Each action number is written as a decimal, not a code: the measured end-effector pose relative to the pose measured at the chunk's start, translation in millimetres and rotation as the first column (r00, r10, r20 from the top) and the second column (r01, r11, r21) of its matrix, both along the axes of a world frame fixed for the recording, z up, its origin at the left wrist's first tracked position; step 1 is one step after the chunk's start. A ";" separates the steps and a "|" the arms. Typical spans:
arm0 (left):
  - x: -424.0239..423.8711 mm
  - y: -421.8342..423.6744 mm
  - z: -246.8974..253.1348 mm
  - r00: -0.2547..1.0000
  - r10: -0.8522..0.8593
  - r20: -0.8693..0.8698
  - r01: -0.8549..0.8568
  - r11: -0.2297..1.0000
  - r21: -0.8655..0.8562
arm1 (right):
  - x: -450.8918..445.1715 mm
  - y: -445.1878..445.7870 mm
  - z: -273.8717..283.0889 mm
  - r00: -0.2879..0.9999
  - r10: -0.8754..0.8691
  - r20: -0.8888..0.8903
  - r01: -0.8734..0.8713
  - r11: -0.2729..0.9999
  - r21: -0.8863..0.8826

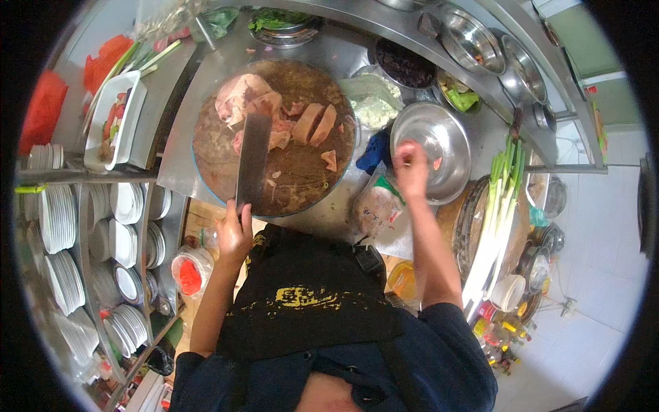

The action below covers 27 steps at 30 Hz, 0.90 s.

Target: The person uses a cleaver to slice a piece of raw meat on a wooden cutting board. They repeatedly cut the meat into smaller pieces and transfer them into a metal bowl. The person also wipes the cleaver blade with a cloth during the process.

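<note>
My left hand (235, 232) grips the handle of a cleaver (253, 159), whose broad blade lies over the left part of a round wooden chopping board (298, 185). Beyond the blade rests a large piece of raw meat with skin (244, 95). To its right stand two thick cut slices of meat (314, 124), and small scraps lie about them. My right hand (412, 167) is blurred over the left rim of a steel bowl (445, 149); its fingers are curled, and whether they hold anything is unclear. A small piece (437, 164) lies in the bowl.
A plastic bag of meat (377, 208) and a dark blue cloth (373, 153) lie between board and bowl. Spring onions (497, 221) rest at the right. A white tray (131, 118) stands at the left, above shelves of stacked plates (126, 203). A metal shelf edge (360, 28) crosses the far side.
</note>
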State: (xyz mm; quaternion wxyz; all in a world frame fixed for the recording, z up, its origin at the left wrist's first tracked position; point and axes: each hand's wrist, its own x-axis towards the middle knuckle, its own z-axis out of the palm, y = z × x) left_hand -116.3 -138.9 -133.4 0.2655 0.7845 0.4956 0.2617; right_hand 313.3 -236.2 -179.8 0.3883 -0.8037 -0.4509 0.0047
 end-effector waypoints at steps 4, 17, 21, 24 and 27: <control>4.4 -1.2 5.1 0.994 0.042 -0.103 -0.038 0.999 0.035 | 45.9 -24.6 -15.2 0.931 -0.240 0.275 0.321 0.897 -0.303; -5.8 -1.2 23.3 1.000 -0.020 -0.006 0.019 0.993 -0.115 | -73.1 138.7 45.6 0.804 0.538 0.254 -0.513 0.843 -0.161; -4.0 -13.2 64.2 0.983 -0.158 0.094 0.180 0.928 -0.325 | -60.7 116.7 62.3 0.816 0.565 0.119 -0.501 0.795 -0.342; 5.3 -9.1 61.6 0.947 -0.320 0.001 0.288 0.851 -0.440 | -59.3 101.7 65.9 0.906 0.369 -0.206 -0.420 0.838 -0.348; 15.2 -10.3 52.1 0.946 -0.321 -0.036 0.275 0.859 -0.431 | -62.1 85.1 68.9 0.518 0.224 -0.825 -0.414 0.910 -0.013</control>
